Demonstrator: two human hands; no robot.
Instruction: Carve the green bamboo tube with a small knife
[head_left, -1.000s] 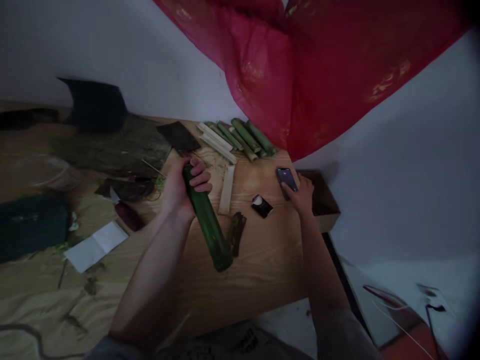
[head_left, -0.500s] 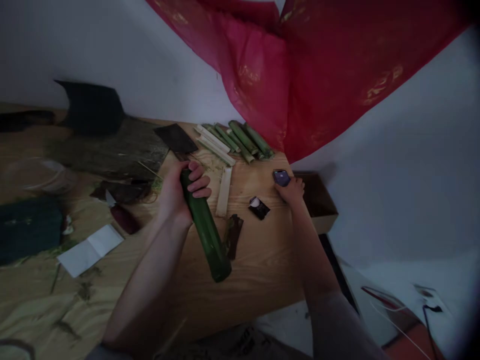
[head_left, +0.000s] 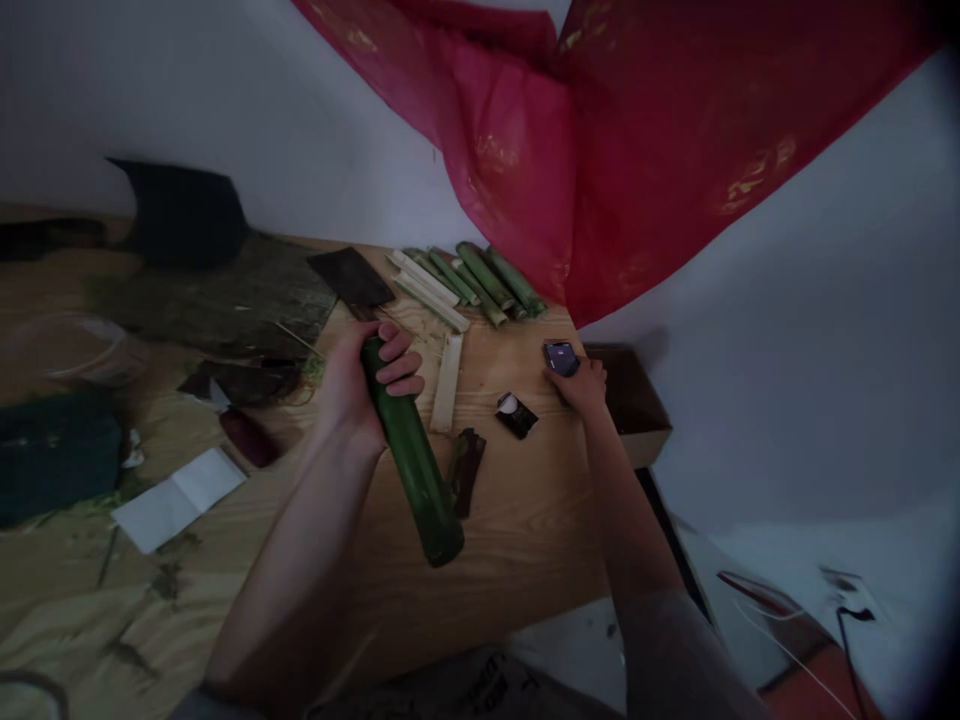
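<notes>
Head view, single frame, dim light. Left hand (head_left: pixel 360 375) is wrapped around the upper end of a thick green bamboo section (head_left: pixel 411 460), fingers closed over the top of it; the section slants down and toward the viewer, its lower cut end hanging above the wooden bench (head_left: pixel 525 520). Right hand (head_left: pixel 581 385) rests at the far right edge of the bench with its fingers closed on a phone (head_left: pixel 560 356), screen faintly lit; nothing on the screen can be read.

Between the two hands on the bench: a pale split bamboo strip (head_left: pixel 448 383) lying just beside the left hand's fingers, a small dark packet with a white patch (head_left: pixel 516 414), and a dark flat scrap (head_left: pixel 466 470) close to the lower part of the green section. No label on the packet is legible.

Far edge of the bench: a row of thin green bamboo sticks (head_left: pixel 491 280) beside pale split pieces (head_left: pixel 426 285), and a dark cleaver blade (head_left: pixel 351 277) to their left. An open brown box (head_left: pixel 637 410) sits just right of the phone. Left part of the bench: a folded white paper (head_left: pixel 180 498), with no writing discernible. Red cloth (head_left: pixel 637 140) hangs on the wall above.
</notes>
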